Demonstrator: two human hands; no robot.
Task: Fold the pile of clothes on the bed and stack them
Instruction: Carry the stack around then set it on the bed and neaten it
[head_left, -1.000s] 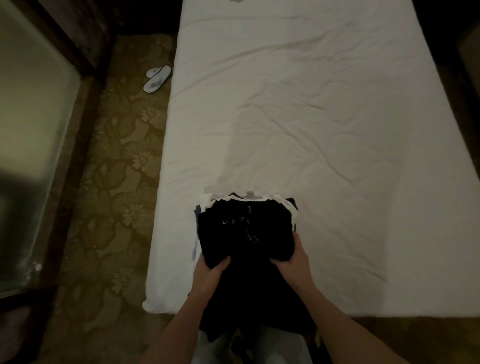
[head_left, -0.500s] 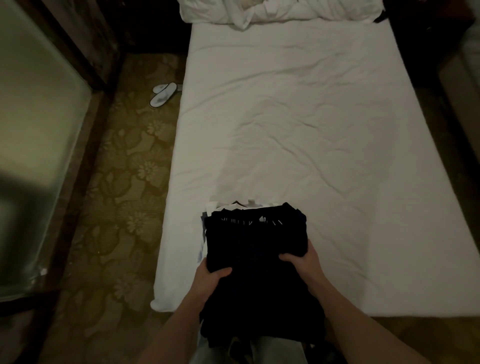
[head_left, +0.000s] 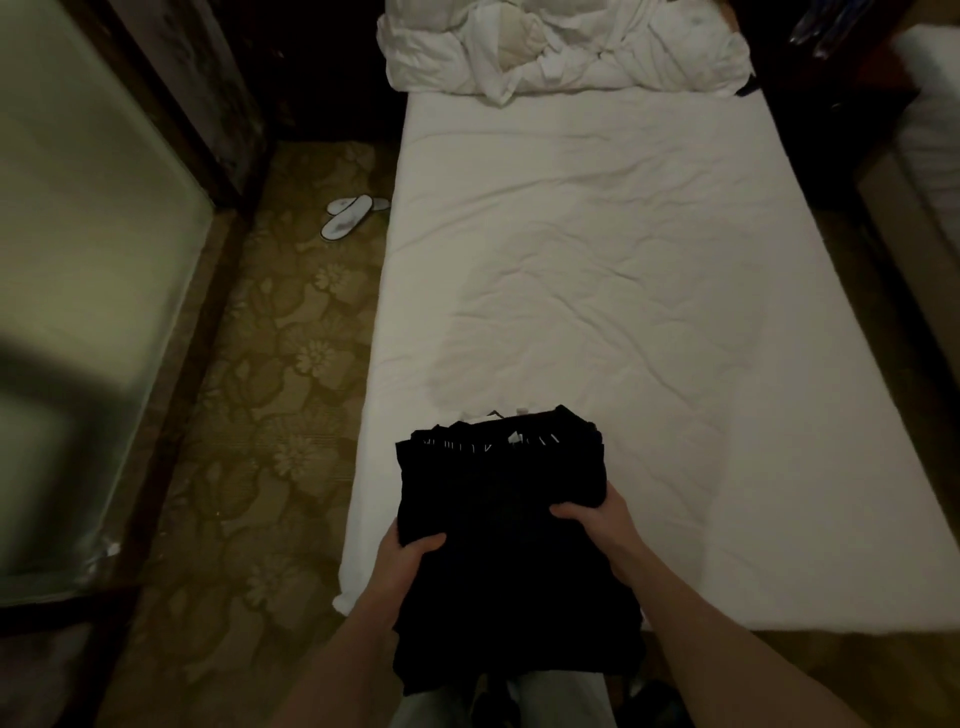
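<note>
Two bare hands grasp one black garment at the lower centre of the frame. The left hand grips the garment's left edge, thumb lying on top of the cloth and fingers hidden beneath it. The right hand grips the right edge in the same manner, thumb on top. The garment's upper part lies folded on the near end of the bed; its lower part hangs over the bed's edge toward the person. White cloth shows just beyond the garment's far edge, on the bed; how much lies under the black garment cannot be told. A crumpled white duvet lies at the top of the frame, at the bed's far end. White slippers rest on the patterned carpet at the upper left, just beside the bed. A frosted glass panel fills the left edge.
</note>
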